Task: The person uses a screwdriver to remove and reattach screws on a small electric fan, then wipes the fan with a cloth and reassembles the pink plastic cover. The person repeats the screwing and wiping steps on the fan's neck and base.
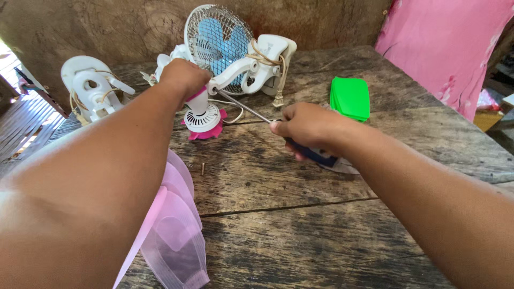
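Left hand [184, 77] is clamping the small, probably light and brittle plastic fan motor housing [202, 115] upright on the wooden table [300, 214], while right hand [308, 128] is gripping the screwdriver [251, 109] handle, tip driving into it.

Weathered plank counter against a rough brown wall, in daylight.

You look down on a grey-brown wooden counter [300, 235] of wide, cracked planks that fills the lower and middle frame. Behind it, across the top, you see a rough, mottled brown wall [96, 27]. At the upper right a pink cloth [444, 43] hangs down beside the counter's far corner. At the far left edge you catch slatted wooden flooring [21, 120] lit by bright daylight coming in from the upper left corner.
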